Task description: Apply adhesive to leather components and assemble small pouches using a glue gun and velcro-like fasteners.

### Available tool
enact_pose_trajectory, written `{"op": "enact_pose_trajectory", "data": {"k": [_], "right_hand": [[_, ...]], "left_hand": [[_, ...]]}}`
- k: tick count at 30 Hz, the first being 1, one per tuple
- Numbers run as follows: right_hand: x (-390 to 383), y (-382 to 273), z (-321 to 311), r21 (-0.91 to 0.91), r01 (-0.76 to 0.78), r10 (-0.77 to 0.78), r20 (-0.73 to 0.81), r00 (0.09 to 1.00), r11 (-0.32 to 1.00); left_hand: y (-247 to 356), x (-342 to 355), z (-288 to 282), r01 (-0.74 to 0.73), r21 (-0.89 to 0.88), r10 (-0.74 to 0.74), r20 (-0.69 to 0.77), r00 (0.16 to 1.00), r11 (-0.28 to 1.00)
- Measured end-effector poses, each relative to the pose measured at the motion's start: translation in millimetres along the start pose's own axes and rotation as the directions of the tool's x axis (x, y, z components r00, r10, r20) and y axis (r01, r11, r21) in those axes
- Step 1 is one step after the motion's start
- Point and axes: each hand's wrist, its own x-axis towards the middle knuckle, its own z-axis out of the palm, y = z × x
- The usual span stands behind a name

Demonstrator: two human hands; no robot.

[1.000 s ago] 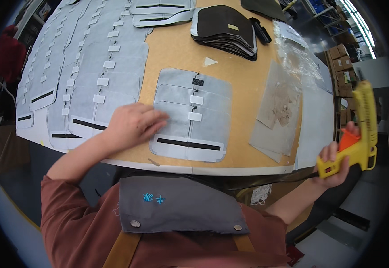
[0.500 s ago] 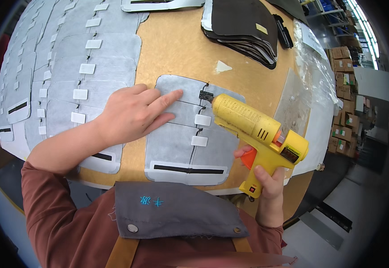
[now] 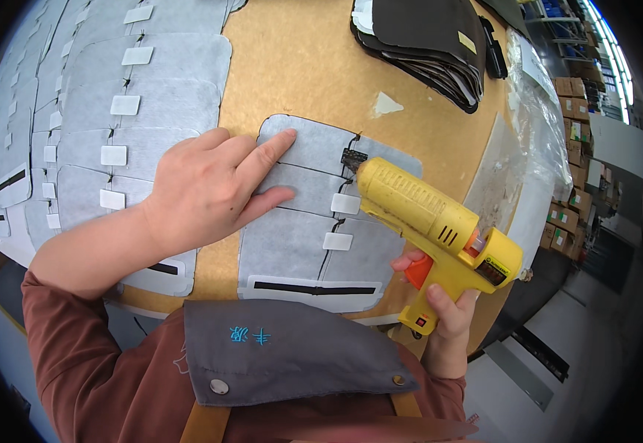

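My left hand point(image 3: 217, 177) rests with its fingers apart on a grey fabric panel point(image 3: 294, 175), its index finger near the top edge. My right hand point(image 3: 439, 303) grips a yellow hot glue gun point(image 3: 417, 207) with an orange trigger. The gun's nozzle is at a small black patterned patch point(image 3: 355, 156) on the panel's middle seam. Below it along that seam sit white tabs point(image 3: 337, 241), and a black strip point(image 3: 318, 287) runs across the panel's bottom.
Rows of similar grey panels point(image 3: 163, 88) cover the tan table point(image 3: 299, 59) at left. A dark stack of pieces point(image 3: 421, 37) and a black tool point(image 3: 493, 48) lie at the back, plastic film point(image 3: 535, 125) at right. Cardboard boxes point(image 3: 570, 118) stand beyond.
My right hand has swung the glue gun inward from the far right to the panel's seam. My left hand has moved up onto the panel's top part.
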Motion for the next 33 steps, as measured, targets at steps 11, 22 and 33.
{"op": "enact_pose_trajectory", "data": {"k": [11, 22, 33], "right_hand": [[-1, 6, -1, 0.012, -0.017, 0.017, -0.038, 0.999, 1.000], [-3, 14, 0, 0.032, 0.006, -0.003, -0.079, 0.997, 0.999], [1, 18, -6, 0.025, -0.030, 0.031, -0.070, 0.997, 0.999]], "left_hand": [[-1, 0, 1, 0.003, -0.023, -0.002, 0.015, 1.000, 1.000], [-1, 1, 2, 0.002, -0.024, -0.001, 0.021, 1.000, 1.000], [-1, 1, 1, 0.001, -0.029, 0.000, 0.028, 1.000, 1.000]]}}
